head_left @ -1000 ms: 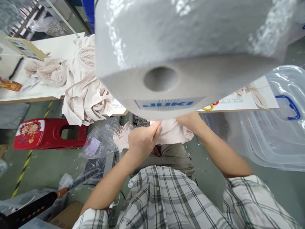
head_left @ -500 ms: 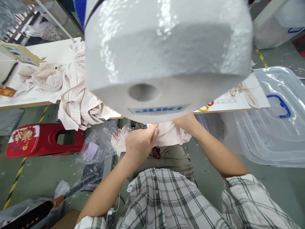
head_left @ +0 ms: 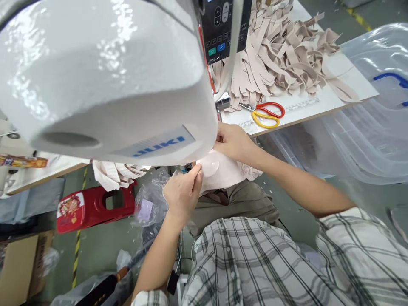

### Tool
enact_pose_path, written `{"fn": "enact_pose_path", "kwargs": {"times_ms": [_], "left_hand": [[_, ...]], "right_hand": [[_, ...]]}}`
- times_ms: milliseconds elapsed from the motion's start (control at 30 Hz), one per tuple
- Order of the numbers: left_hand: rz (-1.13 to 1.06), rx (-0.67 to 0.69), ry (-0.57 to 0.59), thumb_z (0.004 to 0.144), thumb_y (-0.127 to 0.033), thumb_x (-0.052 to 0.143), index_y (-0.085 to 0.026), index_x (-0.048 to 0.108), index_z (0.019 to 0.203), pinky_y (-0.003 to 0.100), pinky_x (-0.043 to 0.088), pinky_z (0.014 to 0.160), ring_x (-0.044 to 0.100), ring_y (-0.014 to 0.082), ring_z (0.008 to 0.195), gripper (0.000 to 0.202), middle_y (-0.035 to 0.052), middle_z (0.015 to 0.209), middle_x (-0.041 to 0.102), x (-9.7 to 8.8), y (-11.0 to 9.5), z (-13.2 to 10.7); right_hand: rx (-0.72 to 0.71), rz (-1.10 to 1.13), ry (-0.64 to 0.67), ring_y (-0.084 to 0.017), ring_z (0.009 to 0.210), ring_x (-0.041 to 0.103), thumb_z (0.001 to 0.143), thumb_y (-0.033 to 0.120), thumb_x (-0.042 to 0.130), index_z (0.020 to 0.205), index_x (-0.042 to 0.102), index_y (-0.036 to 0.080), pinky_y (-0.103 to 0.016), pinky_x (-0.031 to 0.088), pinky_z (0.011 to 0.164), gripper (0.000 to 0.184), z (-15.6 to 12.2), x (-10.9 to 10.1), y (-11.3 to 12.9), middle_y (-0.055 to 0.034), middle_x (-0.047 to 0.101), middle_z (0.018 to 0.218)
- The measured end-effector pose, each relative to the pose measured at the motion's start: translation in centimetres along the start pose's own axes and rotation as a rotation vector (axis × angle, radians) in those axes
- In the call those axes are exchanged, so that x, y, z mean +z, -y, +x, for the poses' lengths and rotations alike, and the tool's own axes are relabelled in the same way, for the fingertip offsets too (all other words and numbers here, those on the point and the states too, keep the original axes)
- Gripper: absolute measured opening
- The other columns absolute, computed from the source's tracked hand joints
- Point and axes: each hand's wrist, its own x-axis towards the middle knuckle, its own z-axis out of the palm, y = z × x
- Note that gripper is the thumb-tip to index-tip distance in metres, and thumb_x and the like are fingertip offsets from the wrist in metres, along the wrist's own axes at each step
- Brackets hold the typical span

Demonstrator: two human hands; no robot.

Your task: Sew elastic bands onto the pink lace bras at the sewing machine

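A pale pink lace-trimmed garment piece (head_left: 221, 172) hangs over my lap below the sewing machine head (head_left: 127, 97). My left hand (head_left: 183, 191) is closed on its left edge, thumb and forefinger pressed together close under the machine. My right hand (head_left: 237, 144) grips the upper right part of the fabric, fingers curled and partly hidden by the machine head. A smooth fold shows in the cloth between the two hands. The lace lies at the right end, below my right wrist. The needle area is hidden behind the head.
A heap of pale pink fabric strips (head_left: 283, 55) covers the table at right, with red-and-yellow-handled scissors (head_left: 267, 114) on a ruler (head_left: 306, 103). A control panel (head_left: 225, 32) stands behind. Clear plastic bins (head_left: 369, 140) stand at right; a red stool (head_left: 95, 206) at left.
My view has swung right and shifted, so the machine head now sits left and the control panel, strips and whole scissors show. Both hands stay on the garment piece.
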Motion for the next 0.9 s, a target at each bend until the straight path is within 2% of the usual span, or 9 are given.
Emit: {"fn": "enact_pose_path", "kwargs": {"times_ms": [133, 333, 667, 900], "left_hand": [[-0.003, 0.026, -0.004, 0.102, -0.030, 0.048, -0.019, 0.076, 0.096, 0.026, 0.033, 0.055, 0.055, 0.0130, 0.050, 0.031, -0.0009, 0.054, 0.064, 0.0, 0.0, 0.1], [-0.021, 0.075, -0.024, 0.102, -0.028, 0.049, -0.017, 0.075, 0.097, 0.027, 0.032, 0.055, 0.054, 0.0134, 0.049, 0.028, -0.0008, 0.054, 0.064, 0.4, -0.5, 0.4], [-0.018, 0.081, 0.025, 0.103, -0.029, 0.044, -0.020, 0.075, 0.091, 0.029, 0.028, 0.053, 0.053, 0.0137, 0.048, 0.034, -0.0013, 0.052, 0.062, 0.2, -1.4, 1.3], [-0.068, 0.081, 0.011, 0.100, -0.027, 0.049, -0.019, 0.076, 0.092, 0.027, 0.031, 0.053, 0.055, 0.0132, 0.048, 0.029, -0.0008, 0.053, 0.064, 0.3, -1.5, 1.0]], "right_hand": [[-0.027, 0.016, 0.002, -0.011, 0.061, 0.044, 0.083, 0.030, 0.061, 0.081, 0.064, 0.018, -0.026, 0.029, 0.061, 0.013, 0.0, 0.0, -0.3, 0.0039, 0.054, 0.062], [-0.048, -0.003, -0.020, -0.011, 0.060, 0.045, 0.083, 0.029, 0.062, 0.086, 0.066, 0.018, -0.026, 0.028, 0.061, 0.012, 0.1, -0.3, -1.2, 0.0048, 0.055, 0.063], [-0.113, -0.031, -0.051, -0.011, 0.058, 0.047, 0.084, 0.030, 0.062, 0.084, 0.065, 0.018, -0.026, 0.027, 0.061, 0.012, -0.1, -0.9, -2.0, 0.0058, 0.055, 0.058], [-0.075, -0.049, -0.058, -0.011, 0.063, 0.048, 0.085, 0.030, 0.062, 0.078, 0.066, 0.017, -0.027, 0.029, 0.063, 0.014, -0.4, -1.6, -2.2, 0.0029, 0.058, 0.064]]}}
